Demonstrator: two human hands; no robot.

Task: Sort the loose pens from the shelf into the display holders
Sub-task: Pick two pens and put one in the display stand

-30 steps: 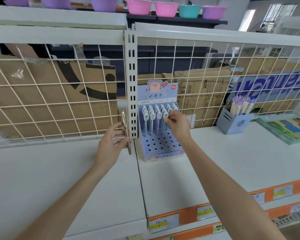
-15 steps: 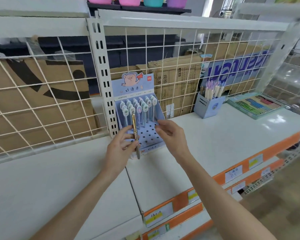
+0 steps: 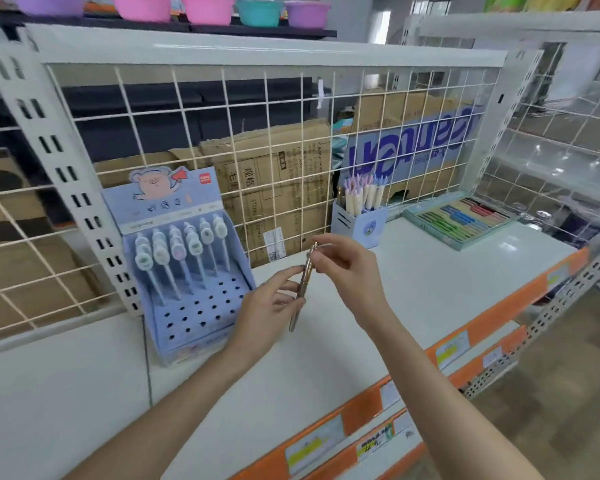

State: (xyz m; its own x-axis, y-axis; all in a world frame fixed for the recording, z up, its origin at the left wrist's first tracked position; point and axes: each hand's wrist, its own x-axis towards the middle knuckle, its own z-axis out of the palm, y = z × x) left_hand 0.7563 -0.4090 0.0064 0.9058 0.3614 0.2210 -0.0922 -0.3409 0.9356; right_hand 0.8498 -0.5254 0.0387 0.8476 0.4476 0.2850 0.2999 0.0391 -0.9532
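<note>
Two hands meet over the white shelf [image 3: 447,278], both on one slim gold-coloured metal pen [image 3: 302,285]. The left hand [image 3: 267,306] has its fingers curled round the pen's middle and lower barrel, thumb pressed against it. The right hand [image 3: 347,268] pinches the upper end between thumb and fingertips. The pen stands nearly upright, tilted a little, its lower tip hanging free above the shelf.

Just left of the pen stands a pale blue cardboard display holder with a cartoon pig on its header card [image 3: 184,271], set against the white wire-grid back panel [image 3: 291,133]. Its rear rows carry white pens with round ring-shaped tops [image 3: 184,244], while the front rows of holes stand open. The left hand overlaps the holder's right edge in this view; whether they touch cannot be told.

Behind the pen and to its right, against the grid, sits a small blue box-shaped holder [image 3: 364,226] filled with cream pens with pastel caps [image 3: 364,192]. Farther right of the pen lies a flat teal tray of coloured pens in rows [image 3: 461,216]. Brown cardboard boxes [image 3: 274,174] stand behind the grid, and pink, teal and purple plastic basins [image 3: 222,8] line the shelf above. Orange price strips [image 3: 492,320] run along the shelf's front edge.
</note>
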